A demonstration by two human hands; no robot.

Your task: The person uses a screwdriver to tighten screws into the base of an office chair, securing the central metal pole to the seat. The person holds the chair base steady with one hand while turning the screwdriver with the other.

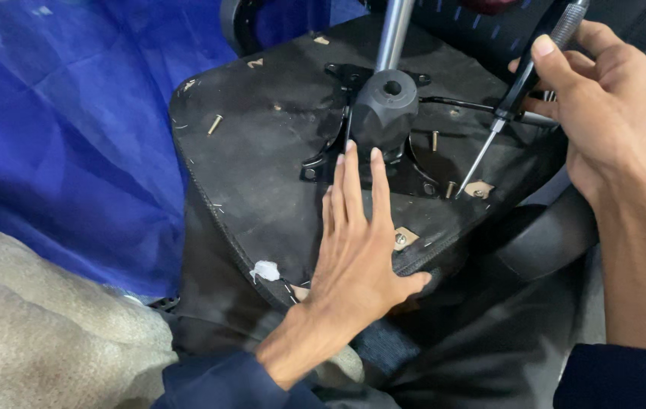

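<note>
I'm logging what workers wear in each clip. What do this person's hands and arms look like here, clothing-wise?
Both hands are bare: no gloves, rings or watch visible. The left hand comes out of a dark navy blue long sleeve ending just past the wrist. The right hand has a bare forearm, with a matching navy sleeve pushed up higher.

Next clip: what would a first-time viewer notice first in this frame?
Most striking is the upturned black chair seat base filling the middle, with its dark mechanism housing and metal column at the top centre. The left hand lies flat on the base, fingers spread, while the right hand holds a screwdriver whose tip points at a bracket screw. A loose brass bolt lies at the left.
</note>
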